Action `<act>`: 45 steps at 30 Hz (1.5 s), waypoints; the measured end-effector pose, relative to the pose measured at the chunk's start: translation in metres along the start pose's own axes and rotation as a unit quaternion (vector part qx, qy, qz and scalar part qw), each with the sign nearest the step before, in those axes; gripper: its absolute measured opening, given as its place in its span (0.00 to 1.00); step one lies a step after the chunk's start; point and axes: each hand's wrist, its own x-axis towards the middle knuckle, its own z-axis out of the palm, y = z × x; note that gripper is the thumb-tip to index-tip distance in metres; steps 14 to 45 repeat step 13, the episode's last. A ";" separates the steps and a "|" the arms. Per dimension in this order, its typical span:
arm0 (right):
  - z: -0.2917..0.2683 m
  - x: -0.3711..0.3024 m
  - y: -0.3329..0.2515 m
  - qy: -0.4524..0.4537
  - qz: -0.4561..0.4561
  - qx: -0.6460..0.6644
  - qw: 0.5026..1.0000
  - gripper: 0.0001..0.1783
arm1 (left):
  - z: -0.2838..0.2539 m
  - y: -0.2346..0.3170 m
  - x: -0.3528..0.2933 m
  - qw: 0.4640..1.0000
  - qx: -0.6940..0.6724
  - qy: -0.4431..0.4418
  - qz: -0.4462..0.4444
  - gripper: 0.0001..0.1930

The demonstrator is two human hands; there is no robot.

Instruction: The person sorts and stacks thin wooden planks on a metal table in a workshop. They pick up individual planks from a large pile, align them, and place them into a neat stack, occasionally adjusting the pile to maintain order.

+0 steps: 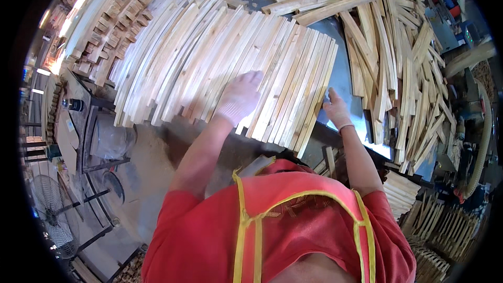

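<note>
A long row of pale wooden strips (209,52) lies side by side on the bench, their near ends jutting past its front edge. My left hand (241,96), in a thin white glove, lies flat on top of the strips right of the row's middle. My right hand (337,111), also gloved, is beside the row's right end, fingers apart and nothing visible in them. A narrow gap of grey metal bench top (341,68) shows between the row and a loose heap on the right.
Loose wooden strips (414,73) heap along the right and far side. Stacked wood pieces (107,36) stand at the far left. A black-capped bottle (73,105) rests on a left-hand stand. A fan (52,209) is lower left; a pale hose (483,141) hangs at right.
</note>
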 end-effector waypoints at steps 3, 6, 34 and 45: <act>0.010 -0.009 0.019 0.006 0.093 0.301 0.949 0.43 | -0.003 -0.012 -0.090 0.976 -0.149 0.116 -0.112 0.20; 0.012 -0.016 -0.002 -0.073 0.057 0.496 0.863 0.46 | 0.029 -0.021 -0.172 0.916 -0.202 0.180 -0.296 0.16; 0.033 -0.013 0.035 -0.137 0.142 0.473 0.859 0.49 | 0.077 -0.070 -0.174 0.359 -0.692 0.314 -0.541 0.26; 0.033 -0.013 0.035 -0.137 0.142 0.473 0.859 0.49 | 0.077 -0.070 -0.174 0.359 -0.692 0.314 -0.541 0.26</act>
